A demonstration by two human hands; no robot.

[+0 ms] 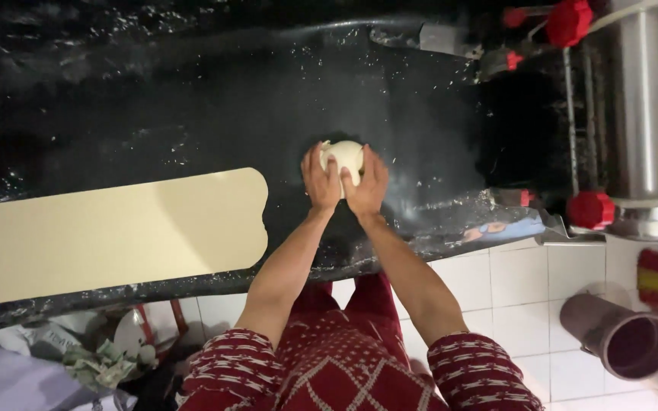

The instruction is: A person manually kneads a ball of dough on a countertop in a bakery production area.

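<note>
A round ball of pale dough (344, 156) rests on the black, flour-dusted conveyor belt (192, 114). My left hand (320, 183) and my right hand (367, 186) cup it together from the near side, fingers wrapped over its top and sides. Both forearms reach forward from red patterned sleeves. To the left, a long flat sheet of cream dough (108, 232) lies along the belt's near edge, a short gap away from my left hand.
A dough sheeter's steel rollers (641, 106) with red knobs (569, 21) stand at the right end of the belt. A grey pipe (618, 335) lies on the white tiled floor at lower right. Crumpled cloth and paper (62, 369) sit under the belt at lower left.
</note>
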